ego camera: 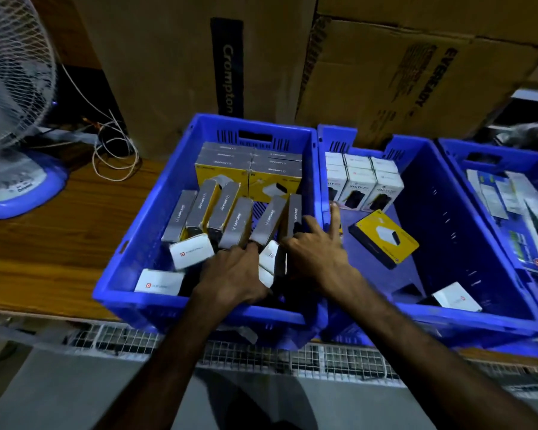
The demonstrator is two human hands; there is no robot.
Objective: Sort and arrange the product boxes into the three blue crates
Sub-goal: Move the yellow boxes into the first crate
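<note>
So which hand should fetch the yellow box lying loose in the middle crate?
The right hand, probably. It is nearest the shared crate wall, one finger stretched over it toward the yellow box lying flat in the middle crate. The left hand sits deeper in the left crate, among grey boxes.

Blue crates (156, 193) look moulded plastic; product boxes (224, 209) seem matt card; table (59, 243) glossy wood.

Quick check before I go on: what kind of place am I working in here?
Likely a stockroom or warehouse packing area for electronics. Large cardboard cartons stand stacked behind the bench, three blue crates hold many retail product boxes, and a table fan sits on the wooden worktop.
</note>
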